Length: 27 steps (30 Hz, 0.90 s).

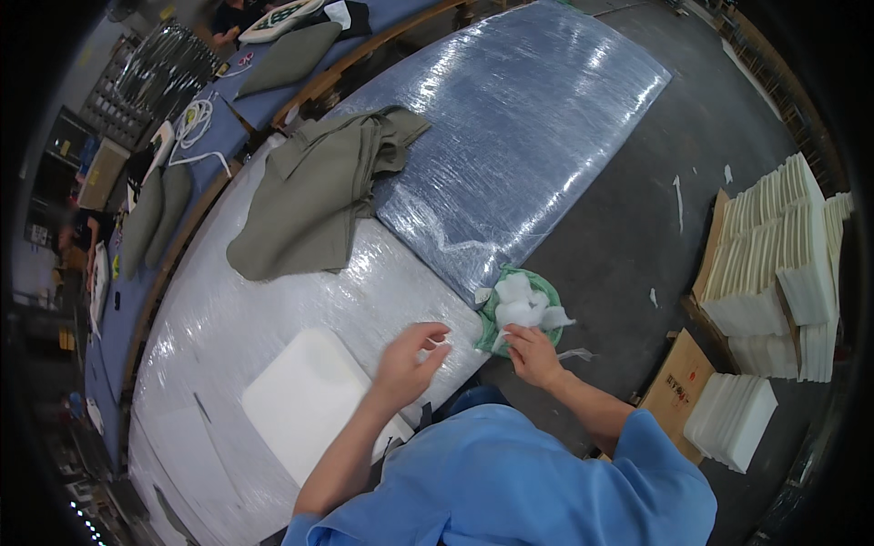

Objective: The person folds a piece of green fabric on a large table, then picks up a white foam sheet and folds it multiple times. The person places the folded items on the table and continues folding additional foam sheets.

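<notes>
My right hand (534,353) is at the near edge of a green mesh bag (553,289), its fingers pinched on a bit of white fluffy stuffing (521,305). More of the stuffing sits loose in the bag's mouth. My left hand (414,362) hovers over the plastic-wrapped table, fingers curled but apart, with nothing between them. Just left of my left forearm, a white foam cushion pad (305,396) lies flat. Farther up the table rests a crumpled heap of olive-grey fabric (314,196).
A blue, plastic-wrapped surface (519,118) adjoins the pale wrapped table (196,341). On the right, stacked white foam pads (769,255) stand on the floor beside a cardboard box (675,382). Along the far left, a long blue bench (214,127) holds cushions and white cord; people stand beyond it.
</notes>
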Motion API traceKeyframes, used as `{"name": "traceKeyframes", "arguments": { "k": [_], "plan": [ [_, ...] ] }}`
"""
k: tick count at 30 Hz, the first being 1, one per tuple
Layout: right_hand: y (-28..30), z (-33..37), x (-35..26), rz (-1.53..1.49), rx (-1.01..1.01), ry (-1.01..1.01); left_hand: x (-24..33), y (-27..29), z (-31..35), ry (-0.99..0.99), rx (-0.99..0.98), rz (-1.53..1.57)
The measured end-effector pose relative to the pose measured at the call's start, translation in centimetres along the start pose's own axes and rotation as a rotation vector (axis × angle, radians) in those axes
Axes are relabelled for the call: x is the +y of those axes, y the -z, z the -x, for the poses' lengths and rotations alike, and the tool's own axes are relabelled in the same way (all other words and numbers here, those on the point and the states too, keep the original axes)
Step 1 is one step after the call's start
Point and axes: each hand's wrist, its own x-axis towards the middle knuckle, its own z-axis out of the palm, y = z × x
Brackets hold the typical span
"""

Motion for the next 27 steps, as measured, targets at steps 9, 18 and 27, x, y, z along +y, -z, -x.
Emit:
{"name": "traceKeyframes", "arguments": {
  "k": [9, 18, 27],
  "plan": [
    [-0.1, -1.7, -1.6, -0.251, 0.111, 0.032, -11.9, -14.4, -6.4, 0.262, -0.202, -0.192],
    [2.3, 2.1, 12.0, 0.119, 0.153, -0.738, -16.3, -13.3, -6.8, 0.394, -0.194, 0.008],
    [8.1, 1.6, 11.1, -1.317, 0.479, -0.868, -16.0, -9.4, -1.9, 0.436, -0.044, 0.145]
  ]
}}
